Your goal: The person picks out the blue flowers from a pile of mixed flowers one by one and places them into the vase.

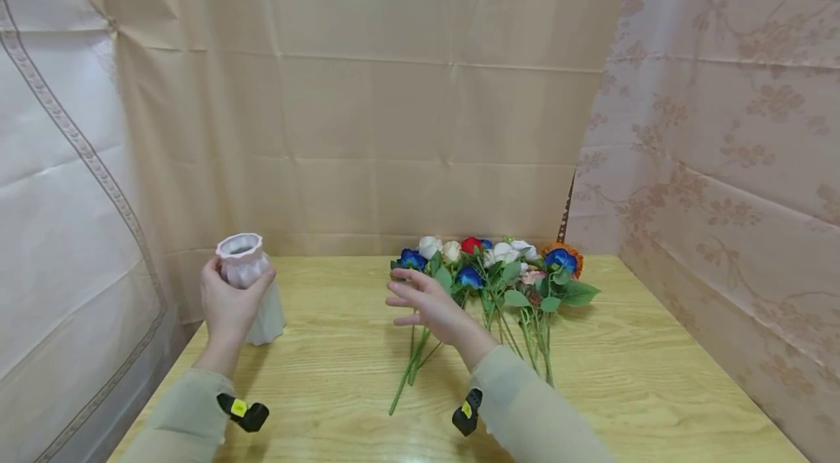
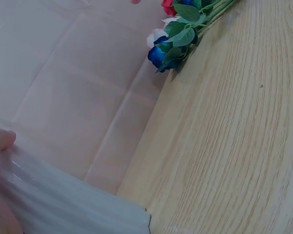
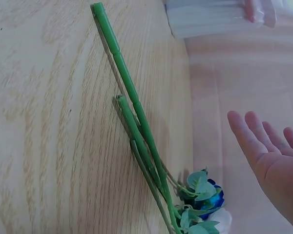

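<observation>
My left hand (image 1: pixel 228 302) grips a white ribbed vase (image 1: pixel 266 316) just below its wavy rim, at the left of the table. The vase stands roughly upright, and its mouth holds nothing that I can see. In the left wrist view, the thumb lies against the vase's glossy side (image 2: pixel 83 207). My right hand (image 1: pixel 434 308) hovers over the left part of a bunch of artificial flowers (image 1: pixel 505 255), with spread fingers and nothing in them. Below it, green stems (image 3: pixel 132 92) lie on the table in the right wrist view, apart from the hand.
The flowers have blue, white, red, cream, pink and orange heads, with stems toward me. They lie on a wooden table (image 1: pixel 341 375). A beige cloth (image 1: pixel 361 120) hangs behind it, a patterned curtain (image 1: pixel 741 157) at the right and a pale curtain (image 1: pixel 59 230) at the left.
</observation>
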`<state>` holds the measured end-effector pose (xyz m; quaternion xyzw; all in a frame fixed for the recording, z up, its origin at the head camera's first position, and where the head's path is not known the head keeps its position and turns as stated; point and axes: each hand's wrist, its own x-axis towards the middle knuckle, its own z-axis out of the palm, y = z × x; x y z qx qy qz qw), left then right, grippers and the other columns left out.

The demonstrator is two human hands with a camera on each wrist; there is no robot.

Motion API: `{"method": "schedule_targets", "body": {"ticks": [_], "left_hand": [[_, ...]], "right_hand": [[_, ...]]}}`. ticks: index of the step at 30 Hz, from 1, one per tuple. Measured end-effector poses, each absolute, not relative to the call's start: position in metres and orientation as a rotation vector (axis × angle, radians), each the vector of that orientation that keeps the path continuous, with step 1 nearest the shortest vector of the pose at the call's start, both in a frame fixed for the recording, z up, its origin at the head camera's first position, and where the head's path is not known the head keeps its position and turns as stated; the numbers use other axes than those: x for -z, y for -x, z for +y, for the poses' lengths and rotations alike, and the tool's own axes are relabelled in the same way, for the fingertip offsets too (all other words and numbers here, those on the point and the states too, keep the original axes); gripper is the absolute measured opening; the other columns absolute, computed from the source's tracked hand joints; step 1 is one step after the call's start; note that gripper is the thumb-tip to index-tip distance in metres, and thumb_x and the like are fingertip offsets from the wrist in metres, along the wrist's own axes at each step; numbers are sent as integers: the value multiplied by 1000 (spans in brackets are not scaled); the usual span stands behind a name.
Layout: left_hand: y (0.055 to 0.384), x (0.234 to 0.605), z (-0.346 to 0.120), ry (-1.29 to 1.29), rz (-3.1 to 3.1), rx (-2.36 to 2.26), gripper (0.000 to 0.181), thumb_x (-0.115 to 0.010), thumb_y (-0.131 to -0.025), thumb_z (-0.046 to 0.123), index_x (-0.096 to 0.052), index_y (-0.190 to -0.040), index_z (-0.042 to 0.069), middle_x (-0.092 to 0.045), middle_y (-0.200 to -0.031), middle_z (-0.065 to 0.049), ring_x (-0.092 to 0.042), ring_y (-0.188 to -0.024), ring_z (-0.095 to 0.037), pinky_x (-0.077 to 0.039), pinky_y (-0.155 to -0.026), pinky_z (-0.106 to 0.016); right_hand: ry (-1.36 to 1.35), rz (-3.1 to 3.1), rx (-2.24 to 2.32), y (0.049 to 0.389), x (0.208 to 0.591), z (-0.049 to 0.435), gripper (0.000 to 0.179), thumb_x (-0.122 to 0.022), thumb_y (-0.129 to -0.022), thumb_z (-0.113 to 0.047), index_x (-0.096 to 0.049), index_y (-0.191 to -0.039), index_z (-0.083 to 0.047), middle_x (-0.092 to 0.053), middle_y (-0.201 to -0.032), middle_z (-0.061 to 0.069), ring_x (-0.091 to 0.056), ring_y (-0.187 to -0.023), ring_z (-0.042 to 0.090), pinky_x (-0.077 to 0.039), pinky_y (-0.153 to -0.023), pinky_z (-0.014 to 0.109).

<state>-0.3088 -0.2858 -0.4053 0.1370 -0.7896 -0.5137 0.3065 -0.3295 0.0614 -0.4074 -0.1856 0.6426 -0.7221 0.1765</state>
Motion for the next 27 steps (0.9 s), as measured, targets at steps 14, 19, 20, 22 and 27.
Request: {"method": "schedule_targets", "body": {"ticks": [14,19,20,22,27], "left_hand": [[309,405,-285,-367,-2103,1352,99,-84,-84,39,-27,-158,5,-39,-153,-20,-40,-137,-39,-35,-112,-58],[309,406,-279,-310,-2090,1362,95,-86,-82,33,-32,-154,1,-45,-147,-23,-46,-132,-41,-39,-108,-58],[309,406,-277,-299,-2092,1363,95,-86,-82,33,-33,-154,0,-46,-147,-23,-47,-131,-41,-40,-108,-59],[309,406,-273,-279,-2098,1371,96,-87,-82,32,-32,-154,-1,-46,-146,-24,-47,-131,-41,-40,-108,-59],[310,405,-262,-222,-2118,1401,96,-87,-81,29,-32,-153,-2,-46,-146,-25,-47,-131,-42,-40,-108,-58]], "right_hand": [[531,1837,2049,331,405,72,63,-63,-103,-32,-38,-155,-8,-43,-154,17,-51,-132,41,-50,-98,56],[537,1868,2029,333,405,75,63,-64,-102,-33,-39,-155,-9,-46,-152,18,-50,-133,42,-53,-97,52],[541,1873,2028,334,406,76,63,-64,-102,-33,-39,-154,-8,-47,-151,19,-50,-133,42,-53,-97,52],[548,1878,2026,334,405,78,63,-63,-102,-33,-39,-154,-8,-47,-151,19,-50,-133,43,-51,-98,53],[545,1873,2032,332,401,86,64,-63,-102,-33,-38,-155,-8,-42,-155,18,-49,-134,42,-49,-100,56]]}}
